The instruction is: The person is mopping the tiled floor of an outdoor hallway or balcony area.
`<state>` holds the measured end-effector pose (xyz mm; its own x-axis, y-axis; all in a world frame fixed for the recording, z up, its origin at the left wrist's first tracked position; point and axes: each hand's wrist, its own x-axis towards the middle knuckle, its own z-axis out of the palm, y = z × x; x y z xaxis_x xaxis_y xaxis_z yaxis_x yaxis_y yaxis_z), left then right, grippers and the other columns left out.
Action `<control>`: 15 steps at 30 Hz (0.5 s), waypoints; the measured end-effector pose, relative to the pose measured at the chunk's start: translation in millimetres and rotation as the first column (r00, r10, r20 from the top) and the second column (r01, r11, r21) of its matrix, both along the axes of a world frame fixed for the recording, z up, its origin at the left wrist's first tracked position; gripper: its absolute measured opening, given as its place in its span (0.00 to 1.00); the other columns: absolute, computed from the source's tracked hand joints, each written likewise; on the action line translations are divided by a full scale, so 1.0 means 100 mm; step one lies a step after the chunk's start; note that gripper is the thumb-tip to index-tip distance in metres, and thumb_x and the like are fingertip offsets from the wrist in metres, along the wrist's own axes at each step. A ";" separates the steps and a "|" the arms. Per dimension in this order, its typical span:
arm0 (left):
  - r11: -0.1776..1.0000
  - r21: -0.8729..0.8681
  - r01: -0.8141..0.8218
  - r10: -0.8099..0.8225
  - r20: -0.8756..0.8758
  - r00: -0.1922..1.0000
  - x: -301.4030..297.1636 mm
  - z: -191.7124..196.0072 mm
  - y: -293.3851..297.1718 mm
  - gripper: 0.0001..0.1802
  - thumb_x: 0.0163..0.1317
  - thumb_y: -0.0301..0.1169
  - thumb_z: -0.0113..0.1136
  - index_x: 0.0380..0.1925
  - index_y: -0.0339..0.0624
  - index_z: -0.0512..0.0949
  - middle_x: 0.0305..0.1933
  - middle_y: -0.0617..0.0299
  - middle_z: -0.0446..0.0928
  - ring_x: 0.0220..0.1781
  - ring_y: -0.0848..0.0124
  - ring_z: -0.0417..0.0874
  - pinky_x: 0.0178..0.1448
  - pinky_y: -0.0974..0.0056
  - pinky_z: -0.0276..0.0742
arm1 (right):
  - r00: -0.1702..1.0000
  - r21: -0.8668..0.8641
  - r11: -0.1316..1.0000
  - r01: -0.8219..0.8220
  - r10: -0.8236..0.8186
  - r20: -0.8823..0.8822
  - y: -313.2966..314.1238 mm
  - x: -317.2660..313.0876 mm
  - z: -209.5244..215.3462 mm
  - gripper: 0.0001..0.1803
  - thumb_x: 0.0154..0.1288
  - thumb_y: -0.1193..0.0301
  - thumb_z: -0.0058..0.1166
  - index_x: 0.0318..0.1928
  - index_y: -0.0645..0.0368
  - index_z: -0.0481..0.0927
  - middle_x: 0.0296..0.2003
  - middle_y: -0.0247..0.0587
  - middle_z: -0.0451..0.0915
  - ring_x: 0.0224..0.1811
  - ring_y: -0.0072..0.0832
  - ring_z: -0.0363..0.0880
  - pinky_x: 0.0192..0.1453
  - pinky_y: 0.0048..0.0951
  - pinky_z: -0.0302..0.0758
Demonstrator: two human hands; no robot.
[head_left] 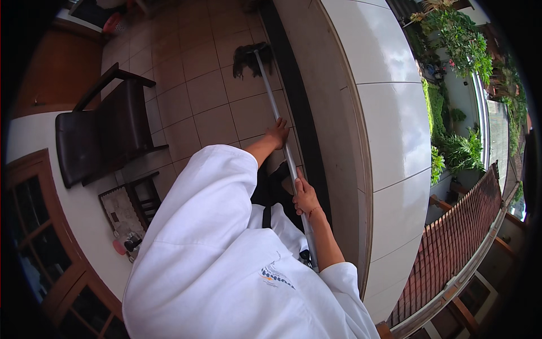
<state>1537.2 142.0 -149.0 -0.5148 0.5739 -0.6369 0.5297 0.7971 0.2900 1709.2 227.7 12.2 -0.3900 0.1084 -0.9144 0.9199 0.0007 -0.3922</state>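
Observation:
A mop with a long silvery handle point(270, 92) runs from my body up toward the far end of the floor. Its dark, stringy head point(247, 61) lies on the tiles beside a black strip. Partway along the handle, my left hand point(276, 134) is closed around it. My right hand point(306, 196) grips the same handle lower down, closer to my body, with a thin bracelet on the wrist. The handle's near end passes beside my white shirt.
Brown floor tiles point(206, 93) stretch ahead. A dark cushioned armchair point(116, 127) and a small table point(121, 209) with items stand along the left wall. On the right, a low wall with a white tiled top point(392, 133) borders plants point(460, 150) and a red tiled roof point(451, 243).

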 end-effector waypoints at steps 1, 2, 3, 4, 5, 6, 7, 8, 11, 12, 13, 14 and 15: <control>0.993 0.092 -0.068 0.065 0.037 0.997 0.11 -0.19 -0.05 0.29 0.51 0.26 0.58 0.56 0.42 0.64 0.70 0.53 0.43 0.73 0.56 0.36 0.64 0.47 0.61 | 1.000 -0.001 1.000 -0.011 0.011 -0.010 0.01 0.04 0.03 0.23 0.70 0.58 0.32 0.65 0.32 0.56 0.14 0.31 0.62 0.10 0.18 0.58 0.12 0.22 0.62; 0.975 0.182 -0.126 0.111 0.090 0.990 0.26 -0.31 -0.06 0.30 0.50 0.25 0.58 0.56 0.42 0.64 0.70 0.52 0.42 0.73 0.55 0.32 0.63 0.45 0.62 | 1.000 -0.012 1.000 0.005 -0.005 0.012 0.02 0.15 0.05 0.23 0.70 0.58 0.33 0.65 0.31 0.56 0.13 0.31 0.62 0.10 0.18 0.58 0.12 0.22 0.61; 0.976 0.183 -0.114 0.097 0.101 0.990 0.43 -0.29 -0.03 0.30 0.50 0.25 0.58 0.56 0.42 0.64 0.70 0.52 0.42 0.73 0.55 0.32 0.63 0.45 0.62 | 0.998 -0.020 0.999 0.033 -0.032 0.046 0.03 0.34 0.08 0.23 0.70 0.58 0.33 0.65 0.31 0.56 0.13 0.30 0.61 0.10 0.18 0.58 0.12 0.22 0.61; 0.982 0.166 -0.094 0.068 0.154 0.986 0.60 -0.19 0.02 0.30 0.49 0.25 0.58 0.56 0.41 0.64 0.69 0.51 0.43 0.73 0.53 0.31 0.62 0.43 0.62 | 0.997 -0.019 0.999 0.049 -0.048 0.065 0.05 0.52 0.16 0.23 0.70 0.57 0.33 0.65 0.31 0.56 0.14 0.29 0.61 0.11 0.16 0.57 0.12 0.20 0.59; 0.986 0.151 -0.074 0.043 0.198 0.979 0.74 -0.06 0.07 0.31 0.49 0.26 0.58 0.56 0.40 0.63 0.69 0.50 0.44 0.73 0.51 0.30 0.61 0.41 0.63 | 0.995 -0.019 0.998 0.063 -0.061 0.074 0.07 0.67 0.25 0.23 0.70 0.56 0.33 0.65 0.30 0.55 0.14 0.27 0.60 0.11 0.15 0.56 0.12 0.19 0.58; 0.993 0.115 -0.001 -0.025 0.223 0.975 0.89 0.06 0.12 0.32 0.48 0.26 0.58 0.56 0.40 0.63 0.69 0.49 0.44 0.72 0.49 0.29 0.60 0.40 0.63 | 0.998 0.009 1.000 0.030 -0.030 0.046 0.12 0.90 0.25 0.23 0.70 0.57 0.34 0.65 0.32 0.57 0.15 0.30 0.63 0.12 0.16 0.58 0.14 0.22 0.61; 0.995 0.077 0.070 -0.088 0.250 0.964 1.07 0.15 0.17 0.33 0.47 0.26 0.58 0.57 0.40 0.62 0.68 0.48 0.44 0.72 0.46 0.28 0.59 0.39 0.64 | 1.000 0.035 0.999 -0.004 0.003 0.018 0.17 1.17 0.24 0.23 0.70 0.58 0.34 0.65 0.35 0.58 0.15 0.32 0.65 0.13 0.18 0.61 0.16 0.24 0.65; 0.990 0.085 0.114 -0.133 0.282 0.950 1.27 0.18 0.21 0.34 0.47 0.26 0.58 0.58 0.39 0.61 0.68 0.46 0.44 0.71 0.45 0.27 0.59 0.37 0.63 | 0.999 0.077 0.997 -0.027 0.029 -0.023 0.20 1.42 0.26 0.23 0.70 0.59 0.34 0.64 0.37 0.59 0.17 0.33 0.67 0.14 0.19 0.63 0.19 0.25 0.67; 0.958 0.138 0.251 -0.285 0.367 0.885 1.98 0.14 0.35 0.36 0.48 0.27 0.55 0.60 0.37 0.58 0.68 0.43 0.42 0.70 0.41 0.25 0.57 0.32 0.61 | 0.971 0.216 0.968 -0.125 0.164 -0.173 0.33 2.17 0.45 0.23 0.69 0.61 0.35 0.64 0.43 0.61 0.19 0.35 0.68 0.20 0.20 0.68 0.30 0.24 0.70; 0.959 0.150 0.241 -0.283 0.441 0.852 2.19 0.21 0.38 0.37 0.49 0.29 0.53 0.61 0.36 0.56 0.69 0.42 0.40 0.70 0.41 0.25 0.60 0.31 0.56 | 0.971 0.242 0.958 -0.151 0.190 -0.143 0.36 2.36 0.57 0.23 0.69 0.61 0.36 0.64 0.44 0.61 0.22 0.37 0.71 0.24 0.20 0.70 0.34 0.24 0.71; 0.960 0.162 0.228 -0.279 0.512 0.813 2.40 0.32 0.43 0.37 0.50 0.30 0.52 0.63 0.36 0.54 0.69 0.41 0.38 0.70 0.41 0.26 0.62 0.31 0.51 | 0.970 0.268 0.946 -0.180 0.216 -0.112 0.39 2.51 0.75 0.23 0.69 0.61 0.37 0.63 0.45 0.62 0.25 0.39 0.74 0.28 0.21 0.72 0.38 0.23 0.71; 0.875 0.134 0.465 -0.471 0.459 0.754 2.63 0.42 0.53 0.38 0.51 0.31 0.51 0.63 0.36 0.53 0.69 0.41 0.37 0.71 0.42 0.27 0.64 0.31 0.45 | 0.983 0.222 0.958 -0.182 0.186 0.004 0.42 2.65 0.95 0.23 0.68 0.61 0.38 0.63 0.44 0.62 0.31 0.43 0.76 0.34 0.23 0.73 0.43 0.24 0.71; 0.734 0.091 0.673 -0.644 0.410 0.646 2.88 0.49 0.65 0.38 0.52 0.32 0.50 0.64 0.35 0.51 0.70 0.40 0.35 0.71 0.43 0.27 0.66 0.32 0.38 | 0.980 0.178 0.968 -0.176 0.157 0.119 0.45 2.78 1.12 0.23 0.68 0.61 0.39 0.63 0.44 0.62 0.38 0.47 0.79 0.40 0.24 0.75 0.48 0.24 0.70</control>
<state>1824.7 206.9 -99.6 0.2828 0.6137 -0.7371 0.7747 0.3070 0.5528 1986.7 272.6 124.1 -0.3214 0.2223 -0.9205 0.9361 0.2215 -0.2734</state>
